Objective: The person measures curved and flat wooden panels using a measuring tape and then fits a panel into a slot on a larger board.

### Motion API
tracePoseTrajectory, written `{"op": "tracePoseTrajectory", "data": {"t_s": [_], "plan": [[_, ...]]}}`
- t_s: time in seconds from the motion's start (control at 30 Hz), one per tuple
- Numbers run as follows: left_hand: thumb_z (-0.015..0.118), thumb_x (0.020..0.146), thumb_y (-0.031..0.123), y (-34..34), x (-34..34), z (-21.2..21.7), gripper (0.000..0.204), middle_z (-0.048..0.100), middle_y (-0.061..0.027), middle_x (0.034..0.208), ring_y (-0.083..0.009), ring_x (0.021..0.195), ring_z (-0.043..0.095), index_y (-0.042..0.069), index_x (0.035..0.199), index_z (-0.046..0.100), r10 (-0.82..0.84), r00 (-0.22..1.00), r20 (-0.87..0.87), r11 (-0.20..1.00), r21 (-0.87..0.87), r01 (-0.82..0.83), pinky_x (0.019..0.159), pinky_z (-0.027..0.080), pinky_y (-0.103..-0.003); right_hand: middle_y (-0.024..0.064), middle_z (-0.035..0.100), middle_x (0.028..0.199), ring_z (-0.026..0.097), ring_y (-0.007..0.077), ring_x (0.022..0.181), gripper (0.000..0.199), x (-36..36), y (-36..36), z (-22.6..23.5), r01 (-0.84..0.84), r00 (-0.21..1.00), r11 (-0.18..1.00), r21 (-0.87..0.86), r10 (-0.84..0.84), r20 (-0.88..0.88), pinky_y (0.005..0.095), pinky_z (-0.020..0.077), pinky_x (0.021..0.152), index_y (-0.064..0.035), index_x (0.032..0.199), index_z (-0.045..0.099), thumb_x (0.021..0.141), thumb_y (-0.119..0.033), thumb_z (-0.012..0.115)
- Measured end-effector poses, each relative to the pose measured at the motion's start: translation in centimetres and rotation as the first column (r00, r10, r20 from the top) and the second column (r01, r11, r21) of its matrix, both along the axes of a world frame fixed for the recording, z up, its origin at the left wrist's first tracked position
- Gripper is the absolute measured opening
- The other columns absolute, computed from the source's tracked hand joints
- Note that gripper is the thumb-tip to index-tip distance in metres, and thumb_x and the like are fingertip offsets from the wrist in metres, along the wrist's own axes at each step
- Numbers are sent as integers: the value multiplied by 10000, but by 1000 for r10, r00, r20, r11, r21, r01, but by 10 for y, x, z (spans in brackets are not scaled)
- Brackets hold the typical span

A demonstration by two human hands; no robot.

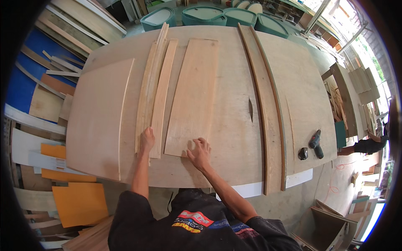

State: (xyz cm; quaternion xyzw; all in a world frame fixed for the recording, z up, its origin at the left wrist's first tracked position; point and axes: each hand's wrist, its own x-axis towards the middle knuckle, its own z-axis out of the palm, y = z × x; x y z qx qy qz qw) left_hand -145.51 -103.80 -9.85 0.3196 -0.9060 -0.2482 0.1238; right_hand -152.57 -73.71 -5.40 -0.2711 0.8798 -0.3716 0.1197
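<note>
My left hand (147, 140) is closed at the near end of a bundle of narrow wooden strips (151, 79), its fingers wrapped over a strip. Just right of it lies a slightly wider wooden strip (164, 92). A broad flat wooden board (194, 88) rests lengthwise on the big plywood table (234, 154). At that board's near right corner is my right hand (199, 154), its fingers bent but apart, the tips touching or just above the surface. No object shows in it.
A large thin panel (100, 117) covers the table's left side. Right of the middle runs a long edged plank (268, 121), then a cordless drill (316, 144) and a small black object (302, 153). Green tubs (203, 16) stand beyond the far edge. Another person (370, 145) is at far right.
</note>
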Motion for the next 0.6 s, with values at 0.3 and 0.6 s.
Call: {"op": "tracePoseTrajectory", "data": {"t_s": [0.3, 0.6], "plan": [[571, 983, 271, 119, -71, 42, 521, 513, -201, 1421, -345, 1320, 474, -39, 1395, 495, 13, 973, 232, 941, -331, 66, 1089, 401, -483, 297, 483, 1313, 472, 441, 1230, 837, 11, 37, -25, 236, 947, 966, 104, -252, 198, 471, 412, 1048, 83, 1386, 416, 810, -391, 795], [653, 860, 613, 137, -126, 34, 917, 433, -220, 1493, -434, 1395, 368, -58, 1447, 439, 446, 756, 480, 876, -62, -478, 1100, 351, -579, 294, 530, 1179, 512, 413, 1101, 732, 2, 36, -48, 203, 938, 978, -58, -177, 297, 466, 454, 942, 48, 1265, 553, 787, -445, 805]]}}
